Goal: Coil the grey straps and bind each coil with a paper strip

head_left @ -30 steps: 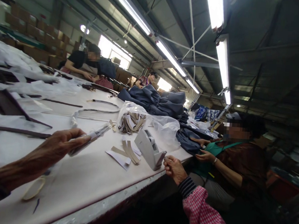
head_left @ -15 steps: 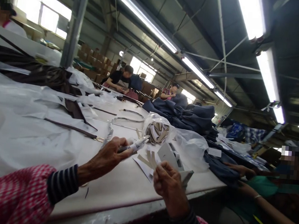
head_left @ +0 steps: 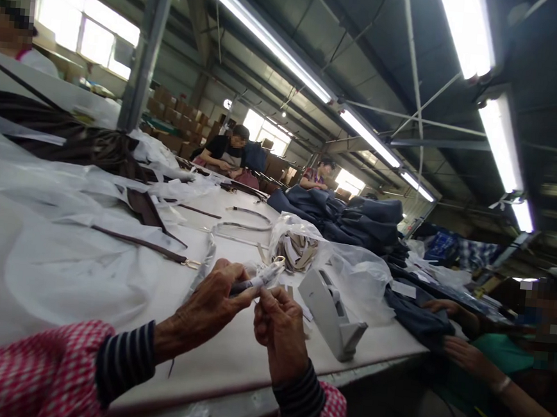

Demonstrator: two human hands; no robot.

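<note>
My left hand [head_left: 213,296] grips a plastic-wrapped strap [head_left: 258,279] over the table [head_left: 228,352]. My right hand [head_left: 281,327] pinches the strap's wrapping just beside it. The tape dispenser [head_left: 331,312] stands close on the right.

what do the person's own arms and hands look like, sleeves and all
Both hands are bare, no gloves or rings visible. The left hand and right hand each come out of a red-and-white checked sleeve ending in a dark cuff with thin pale stripes.
</note>
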